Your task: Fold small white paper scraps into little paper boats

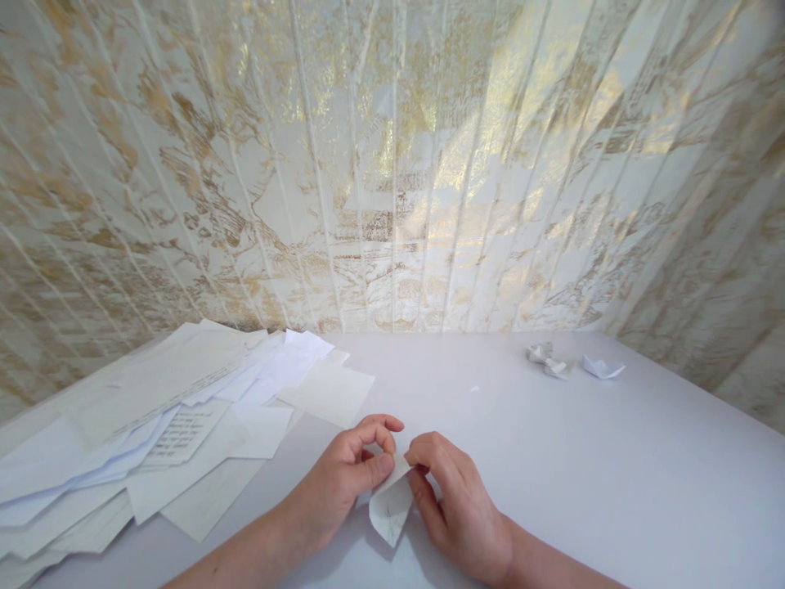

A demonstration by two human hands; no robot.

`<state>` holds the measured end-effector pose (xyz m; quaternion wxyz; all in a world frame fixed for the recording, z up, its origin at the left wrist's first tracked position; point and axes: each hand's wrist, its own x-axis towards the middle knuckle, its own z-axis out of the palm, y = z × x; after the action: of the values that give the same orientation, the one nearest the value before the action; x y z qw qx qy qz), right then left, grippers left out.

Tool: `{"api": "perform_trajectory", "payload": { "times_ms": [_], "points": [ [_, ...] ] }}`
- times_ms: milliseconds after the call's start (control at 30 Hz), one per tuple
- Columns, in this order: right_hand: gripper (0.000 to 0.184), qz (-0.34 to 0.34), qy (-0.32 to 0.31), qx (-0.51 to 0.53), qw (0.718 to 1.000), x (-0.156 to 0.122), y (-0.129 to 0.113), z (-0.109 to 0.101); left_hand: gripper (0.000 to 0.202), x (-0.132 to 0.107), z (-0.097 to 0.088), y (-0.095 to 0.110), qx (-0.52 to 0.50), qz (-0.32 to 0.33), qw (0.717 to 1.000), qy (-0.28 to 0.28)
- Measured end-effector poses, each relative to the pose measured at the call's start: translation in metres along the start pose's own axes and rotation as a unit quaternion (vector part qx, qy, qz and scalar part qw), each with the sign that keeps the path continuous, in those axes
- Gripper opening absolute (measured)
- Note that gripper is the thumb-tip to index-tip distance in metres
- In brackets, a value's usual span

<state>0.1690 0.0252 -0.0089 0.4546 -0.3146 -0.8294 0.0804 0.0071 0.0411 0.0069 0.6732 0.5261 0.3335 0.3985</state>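
A small piece of folded paper (391,507) is held between my two hands, a little above the white table. My left hand (356,462) pinches its upper left edge between thumb and index finger. On the other side, my right hand (447,499) grips the upper right corner with thumb and fingertips. The paper's lower end comes to a point and hangs downward, with creases on its face. Part of its upper edge is hidden behind my fingers.
Loose paper sheets (184,384), some printed, lie in a spread pile on the left of the table (613,491). At the back right are crumpled or folded grey papers (548,360) and a folded white paper (603,368). A patterned white-and-gold curtain (392,164) hangs behind the table.
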Motion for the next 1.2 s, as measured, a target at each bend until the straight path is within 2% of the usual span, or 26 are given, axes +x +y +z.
{"api": "perform_trajectory", "payload": {
  "times_ms": [133, 333, 433, 500, 567, 667, 733, 833, 967, 1100, 1200],
  "points": [
    [0.02, -0.006, 0.0, 0.007, 1.0, 0.001, -0.001, 0.0, 0.017, -0.001, 0.0, 0.001, -0.036, -0.002, 0.999, 0.001],
    [0.02, -0.014, -0.007, 0.002, 1.0, 0.003, -0.005, -0.001, 0.019, 0.001, 0.004, 0.003, -0.01, -0.007, 1.0, 0.012],
    [0.02, -0.016, 0.0, 0.003, 1.0, 0.003, -0.004, -0.002, 0.021, 0.0, 0.005, 0.002, 0.025, -0.011, 0.999, 0.035],
    [0.021, -0.013, 0.007, 0.008, 1.0, 0.003, -0.002, -0.002, 0.021, -0.001, 0.004, 0.003, 0.084, 0.016, 0.994, 0.067],
    [0.02, 0.004, 0.016, 0.008, 1.0, 0.002, 0.0, -0.002, 0.017, -0.003, 0.003, 0.005, 0.19, 0.097, 0.973, 0.087],
    [0.014, 0.028, 0.035, -0.004, 0.999, 0.002, 0.001, -0.001, 0.009, -0.007, 0.001, 0.012, 0.369, 0.237, 0.895, 0.081],
    [0.012, 0.03, 0.034, -0.015, 0.999, 0.002, 0.002, 0.0, 0.005, -0.008, 0.001, 0.014, 0.439, 0.281, 0.85, 0.073],
    [0.011, 0.018, 0.016, -0.028, 0.999, 0.002, 0.001, -0.001, 0.011, -0.008, 0.001, 0.015, 0.5, 0.308, 0.808, 0.05],
    [0.012, 0.02, -0.006, -0.047, 0.999, 0.002, 0.0, 0.0, 0.019, -0.007, -0.001, 0.012, 0.558, 0.318, 0.766, 0.027],
    [0.023, 0.126, -0.02, -0.072, 0.989, 0.001, 0.001, 0.005, 0.019, -0.007, -0.005, 0.01, 0.578, 0.324, 0.748, 0.053],
    [0.021, 0.193, -0.038, -0.063, 0.978, 0.001, 0.002, 0.008, 0.019, -0.006, -0.005, 0.009, 0.581, 0.317, 0.747, 0.053]
  ]
}}
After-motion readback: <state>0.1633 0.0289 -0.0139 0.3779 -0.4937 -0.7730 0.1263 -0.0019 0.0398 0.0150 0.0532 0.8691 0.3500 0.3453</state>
